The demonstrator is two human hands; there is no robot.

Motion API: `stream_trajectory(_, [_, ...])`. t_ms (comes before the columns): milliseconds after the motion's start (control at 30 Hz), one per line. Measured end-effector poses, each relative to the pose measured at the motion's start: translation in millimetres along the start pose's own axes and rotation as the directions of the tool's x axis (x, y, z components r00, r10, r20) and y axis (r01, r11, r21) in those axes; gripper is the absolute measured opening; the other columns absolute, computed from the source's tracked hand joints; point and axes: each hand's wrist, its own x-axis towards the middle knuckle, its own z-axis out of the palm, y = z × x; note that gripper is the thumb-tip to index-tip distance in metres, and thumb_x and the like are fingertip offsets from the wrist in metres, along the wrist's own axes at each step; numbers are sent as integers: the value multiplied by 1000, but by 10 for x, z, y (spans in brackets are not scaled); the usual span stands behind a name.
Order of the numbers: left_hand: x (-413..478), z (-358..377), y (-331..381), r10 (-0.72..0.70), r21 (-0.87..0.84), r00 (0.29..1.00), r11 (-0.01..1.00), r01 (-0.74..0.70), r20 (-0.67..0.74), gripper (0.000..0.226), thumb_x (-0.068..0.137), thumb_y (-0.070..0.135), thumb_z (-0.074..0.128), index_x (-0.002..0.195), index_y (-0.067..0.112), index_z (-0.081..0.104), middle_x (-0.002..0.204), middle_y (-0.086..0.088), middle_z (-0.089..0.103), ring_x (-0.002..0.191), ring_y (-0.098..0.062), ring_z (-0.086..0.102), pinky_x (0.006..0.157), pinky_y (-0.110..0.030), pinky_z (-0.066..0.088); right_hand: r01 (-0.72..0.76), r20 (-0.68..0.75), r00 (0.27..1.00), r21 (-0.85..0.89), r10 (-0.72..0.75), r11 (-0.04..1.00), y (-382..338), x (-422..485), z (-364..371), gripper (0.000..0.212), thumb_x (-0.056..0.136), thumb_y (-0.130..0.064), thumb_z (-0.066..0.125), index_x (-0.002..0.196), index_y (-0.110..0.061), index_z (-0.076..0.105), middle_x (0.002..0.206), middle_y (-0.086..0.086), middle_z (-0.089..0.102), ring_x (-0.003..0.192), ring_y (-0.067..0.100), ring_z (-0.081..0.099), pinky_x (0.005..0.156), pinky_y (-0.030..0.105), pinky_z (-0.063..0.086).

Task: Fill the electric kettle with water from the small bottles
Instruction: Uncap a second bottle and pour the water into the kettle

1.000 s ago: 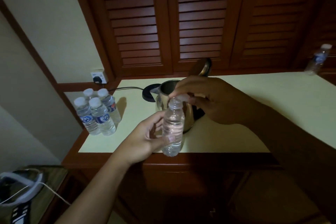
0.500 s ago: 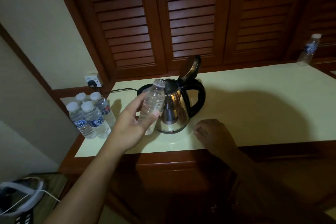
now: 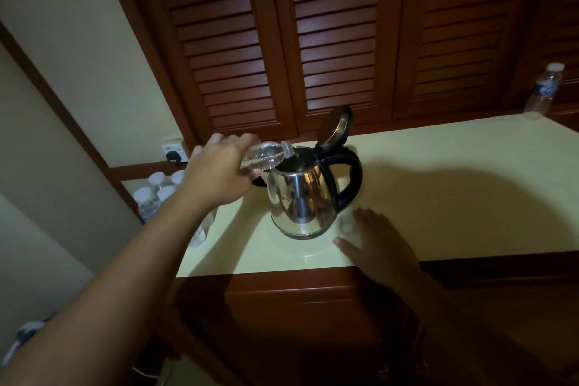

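One kettle (image 3: pixel 299 197); one tipped bottle (image 3: pixel 266 155), one far bottle (image 3: pixel 543 89), seemingly four more (left cluster (image 3: pixel 147 204)).

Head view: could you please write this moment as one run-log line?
step: pour | left hand grips tipped bottle, neck over open kettle | right hand flat on counter beside kettle | lid up

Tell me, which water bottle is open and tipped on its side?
The bottle gripped in the left hand, mouth over the electric kettle. The capped cluster at left and the lone far-right bottle stand upright.
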Motion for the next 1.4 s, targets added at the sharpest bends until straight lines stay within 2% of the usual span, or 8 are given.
stream_trajectory(100, [134,-44,-19,55,184,998,981,-54,-2,55,94,33,67,145,36,46,134,3,60,125,-26,44,97,-52,39,12,-5,1000,-15,-12,1000,10,6,11,80,91,-73,31,144,-14,42,148,6,48,137,22,43,117,42,33])
stream_trajectory(200, [214,-76,3,108,272,994,956,-106,6,61,94,31,67,149,38,43,140,4,57,127,-26,42,98,-55,37,18,5,1000,-15,-18,1000,17,11,19,84,93,-71,32,153,-13,32,161,7,34,149,21,29,124,41,20])
stream_trajectory(333, [267,-89,65,163,367,987,918,-153,5,64,92,23,69,149,35,42,143,1,54,133,-28,38,104,-60,35,21,-8,1000,-2,-21,1000,21,6,26,82,95,-69,35,155,-14,30,163,6,30,152,20,23,125,38,13])
stream_trajectory(533, [285,-33,112,254,432,967,873,-225,-10,73,83,8,70,147,31,45,151,-7,51,145,-34,35,111,-67,32,19,-21,1000,-4,-19,1000,25,0,15,78,96,-67,37,154,-16,32,162,5,32,150,20,26,124,36,16])
stream_trajectory(800, [316,-14,130,354,504,935,810,-298,-16,76,77,12,78,146,29,50,153,-9,49,149,-35,35,116,-70,29,15,-22,1000,4,-15,1000,23,4,22,72,99,-62,37,154,-18,33,162,4,32,151,19,25,123,35,13])
stream_trajectory(933, [313,-25,127,392,519,920,789,-328,-15,73,80,10,76,146,27,51,153,-10,50,150,-36,34,117,-71,26,24,-24,999,15,-23,1000,40,6,32,68,99,-61,38,153,-20,36,161,2,33,150,18,26,125,37,15])
stream_trajectory(1233, [313,-50,102,430,543,903,762,-352,-18,75,79,10,77,148,25,51,152,-11,50,151,-37,33,118,-74,23,38,-3,999,23,-38,999,86,36,69,51,98,-60,34,140,-34,48,159,1,37,149,20,28,123,42,20])
stream_trajectory(1400, [300,-67,110,439,549,898,756,-358,-18,77,77,10,78,148,22,52,152,-13,51,151,-39,34,118,-75,22,27,2,1000,40,-28,999,97,29,69,49,98,-59,34,137,-35,50,158,0,40,148,20,30,123,41,20])
